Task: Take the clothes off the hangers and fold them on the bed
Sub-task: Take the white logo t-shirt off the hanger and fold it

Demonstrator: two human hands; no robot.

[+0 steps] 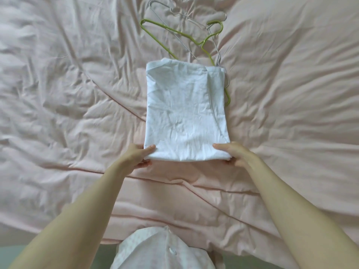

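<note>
A white folded garment (185, 111) lies at the centre of a rumpled pink bed (291, 84), gripped at its near edge by both hands.

The left hand (138, 155) pinches the seven o'clock corner, the right hand (234, 154) the five o'clock corner, thumbs on top. A green hanger (174, 32) and a silver hanger (181, 14) lie overlapped at twelve o'clock, their lower ends tucked under the cloth.

White folded garment (186, 111), frame centre, on pink bed (68, 84) | left hand (138, 155), right hand (234, 154) pinch its lower corners | green hanger (174, 32), grey hanger (175, 13) at upper centre, partly under the garment
</note>
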